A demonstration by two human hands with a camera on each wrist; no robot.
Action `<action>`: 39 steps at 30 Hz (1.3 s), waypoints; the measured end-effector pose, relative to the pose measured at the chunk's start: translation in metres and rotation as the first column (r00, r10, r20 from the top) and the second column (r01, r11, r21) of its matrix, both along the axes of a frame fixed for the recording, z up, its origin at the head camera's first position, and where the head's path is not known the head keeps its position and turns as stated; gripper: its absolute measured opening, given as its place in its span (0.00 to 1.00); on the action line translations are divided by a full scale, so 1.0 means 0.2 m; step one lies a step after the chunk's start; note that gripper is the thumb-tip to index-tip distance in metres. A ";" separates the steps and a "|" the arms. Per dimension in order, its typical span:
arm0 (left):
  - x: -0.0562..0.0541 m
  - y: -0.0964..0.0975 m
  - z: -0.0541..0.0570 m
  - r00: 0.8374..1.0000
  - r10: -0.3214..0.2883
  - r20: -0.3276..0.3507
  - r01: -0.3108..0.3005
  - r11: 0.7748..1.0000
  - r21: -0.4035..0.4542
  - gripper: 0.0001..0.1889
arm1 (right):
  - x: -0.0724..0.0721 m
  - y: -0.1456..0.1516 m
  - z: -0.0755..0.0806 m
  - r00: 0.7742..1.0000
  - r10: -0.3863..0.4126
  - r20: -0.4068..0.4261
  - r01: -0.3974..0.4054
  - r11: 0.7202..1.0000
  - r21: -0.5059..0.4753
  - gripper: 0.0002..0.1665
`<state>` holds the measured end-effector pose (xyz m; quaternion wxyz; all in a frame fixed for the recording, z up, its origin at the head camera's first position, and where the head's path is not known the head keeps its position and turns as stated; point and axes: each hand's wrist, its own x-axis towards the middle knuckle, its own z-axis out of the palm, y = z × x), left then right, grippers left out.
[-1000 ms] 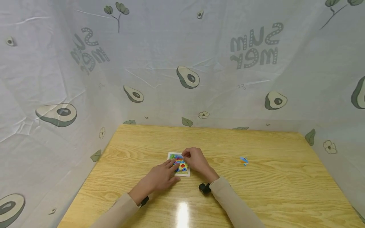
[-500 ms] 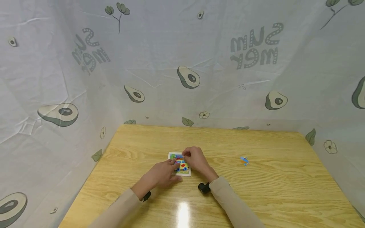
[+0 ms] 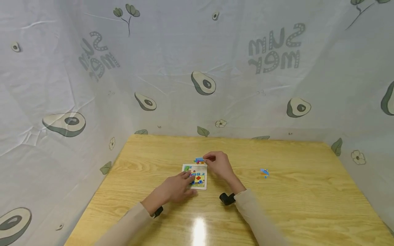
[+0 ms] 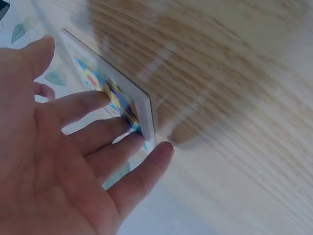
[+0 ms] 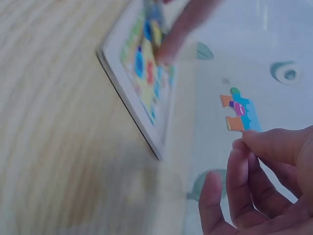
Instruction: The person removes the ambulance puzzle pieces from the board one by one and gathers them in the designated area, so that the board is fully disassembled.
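A white-framed jigsaw puzzle [image 3: 197, 186] lies on the table, its picture showing a yellow vehicle with a red cross and blue wheels. My left hand [image 3: 176, 187] rests on its left part with the fingers spread and fairly straight; in the left wrist view the fingertips [image 4: 137, 139] touch the puzzle's face. Beyond the board's far edge, my right hand [image 3: 220, 165] pinches a jigsaw piece [image 5: 240, 111] between thumb and index finger. That piece is blue, orange and pink with a green knob. A pale gap shows in the upper right of the puzzle.
Another jigsaw piece [image 3: 264, 173], blue and orange, lies alone on the wooden table [image 3: 295, 198] to the right. A white curtain [image 3: 172, 112] printed with avocados stands behind the table and along its sides. Dark wrist cameras [image 3: 227, 199] sit at both wrists.
My right hand has lifted a piece out of the puzzle's upper part and moved it up and away, past the far edge. My left hand stays on the board.
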<state>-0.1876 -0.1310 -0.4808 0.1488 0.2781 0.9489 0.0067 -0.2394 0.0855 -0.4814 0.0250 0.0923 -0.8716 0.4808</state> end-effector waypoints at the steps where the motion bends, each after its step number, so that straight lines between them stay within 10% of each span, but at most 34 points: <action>1: 0.00 0.00 0.00 1.000 0.002 0.005 -0.002 1.000 -0.002 0.37 | 0.00 0.02 0.01 1.000 -0.006 -0.005 0.006 1.000 -0.010 0.07; 20: 0.05 -0.10 -0.04 0.997 -0.073 -0.006 0.073 0.988 0.138 0.39 | 0.03 0.59 0.06 0.987 -0.013 0.157 0.043 0.980 -0.194 0.14; 39: 0.04 -0.15 -0.10 0.995 -0.097 0.032 0.090 0.983 0.159 0.38 | 0.14 0.91 0.02 0.947 -0.077 0.313 0.120 0.986 -0.119 0.18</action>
